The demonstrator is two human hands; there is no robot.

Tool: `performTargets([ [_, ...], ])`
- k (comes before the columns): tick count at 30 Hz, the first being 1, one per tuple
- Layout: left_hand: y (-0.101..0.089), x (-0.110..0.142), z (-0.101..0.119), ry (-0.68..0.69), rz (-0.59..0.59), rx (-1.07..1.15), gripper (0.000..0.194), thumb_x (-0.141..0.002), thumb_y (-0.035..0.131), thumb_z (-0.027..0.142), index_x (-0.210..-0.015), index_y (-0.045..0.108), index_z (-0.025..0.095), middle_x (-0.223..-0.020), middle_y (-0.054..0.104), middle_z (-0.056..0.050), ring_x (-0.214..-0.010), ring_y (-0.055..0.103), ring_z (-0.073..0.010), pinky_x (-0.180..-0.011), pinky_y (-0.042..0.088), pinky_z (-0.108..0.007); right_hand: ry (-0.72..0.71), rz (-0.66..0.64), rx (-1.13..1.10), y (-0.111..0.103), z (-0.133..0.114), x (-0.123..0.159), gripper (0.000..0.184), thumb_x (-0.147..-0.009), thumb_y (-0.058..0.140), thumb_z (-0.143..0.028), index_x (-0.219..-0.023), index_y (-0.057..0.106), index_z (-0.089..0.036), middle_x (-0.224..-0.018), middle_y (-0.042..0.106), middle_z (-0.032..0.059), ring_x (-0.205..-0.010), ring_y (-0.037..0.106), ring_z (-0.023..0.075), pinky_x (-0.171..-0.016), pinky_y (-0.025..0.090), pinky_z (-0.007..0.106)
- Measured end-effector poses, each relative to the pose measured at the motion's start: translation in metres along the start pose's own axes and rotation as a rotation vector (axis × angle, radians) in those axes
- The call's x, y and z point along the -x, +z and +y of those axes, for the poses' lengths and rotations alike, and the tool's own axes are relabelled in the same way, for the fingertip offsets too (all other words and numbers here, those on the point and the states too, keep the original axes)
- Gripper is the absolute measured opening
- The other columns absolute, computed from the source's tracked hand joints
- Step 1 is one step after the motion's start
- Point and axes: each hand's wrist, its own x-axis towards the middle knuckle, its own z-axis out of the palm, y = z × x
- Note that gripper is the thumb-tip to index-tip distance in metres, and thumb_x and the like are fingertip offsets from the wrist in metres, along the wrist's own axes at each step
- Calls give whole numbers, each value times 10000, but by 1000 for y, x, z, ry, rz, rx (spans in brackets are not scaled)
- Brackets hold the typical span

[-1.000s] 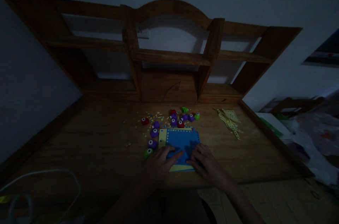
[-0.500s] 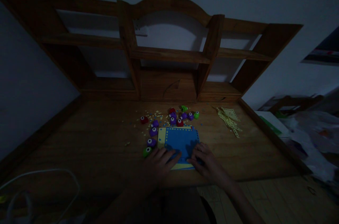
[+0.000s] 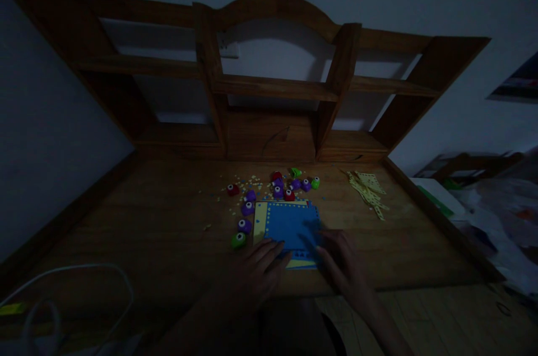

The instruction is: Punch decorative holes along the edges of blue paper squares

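A blue paper sheet [image 3: 292, 226] with rows of small punched holes along its edges lies on a yellow sheet [image 3: 259, 216] at the desk's front. My left hand [image 3: 264, 263] rests across the lower left of the sheets, fingers stretched out. At the blue sheet's lower right edge is my right hand [image 3: 342, 263], thumb and forefinger apart. A blue punched strip [image 3: 300, 255] shows between the hands, along the blue sheet's lower edge. Left of the sheets stand a green craft punch [image 3: 239, 240] and a purple craft punch [image 3: 244, 226]; the left fingers are close to the green one.
More punches, including a red punch [image 3: 289, 194], cluster behind the sheets amid scattered paper bits [image 3: 252, 181]. Punched yellow strips [image 3: 365, 193] lie at the right. A wooden shelf unit [image 3: 273, 87] rises at the back. A white cable [image 3: 79, 267] curves at the lower left.
My right thumb and fingers have parted, and that hand has shifted slightly right. My left hand has slid a little toward the desk's front edge. The punches stay in place.
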Motion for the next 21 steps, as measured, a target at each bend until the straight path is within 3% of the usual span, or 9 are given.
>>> performTargets([
  [4,-8,-3,4,-30,-22,63,505,-979,469,370,-1453,385,219,-1454,473,-97,-1333,432,-259,-1086,395,-437,-103,109,141,-7,-7,26,348,-947,484,-194,-1282,540,-270,-1233,610,108,-1160,571,288,-967,489,501],
  [10,-5,-4,0,0,-45,55,522,-960,497,415,-1430,421,202,-1420,510,-118,-1298,472,-292,-1043,432,-468,-418,-87,257,10,-24,51,637,-869,514,-69,-1464,378,-253,-1287,634,67,-1189,598,255,-1004,530,461],
  [16,-4,-5,-6,22,-60,41,527,-949,501,452,-1417,443,218,-1400,527,-120,-1275,493,-310,-1025,442,-470,-463,-179,350,33,-23,44,650,-876,453,-53,-1500,289,-132,-1442,479,116,-1344,442,251,-1090,454,458],
  [21,-6,-7,-11,67,-58,43,541,-943,486,495,-1402,465,209,-1393,534,-121,-1274,491,-298,-1075,383,-468,-455,-228,373,34,-23,40,653,-885,440,-77,-1510,251,-111,-1484,415,127,-1381,381,264,-1113,418,484],
])
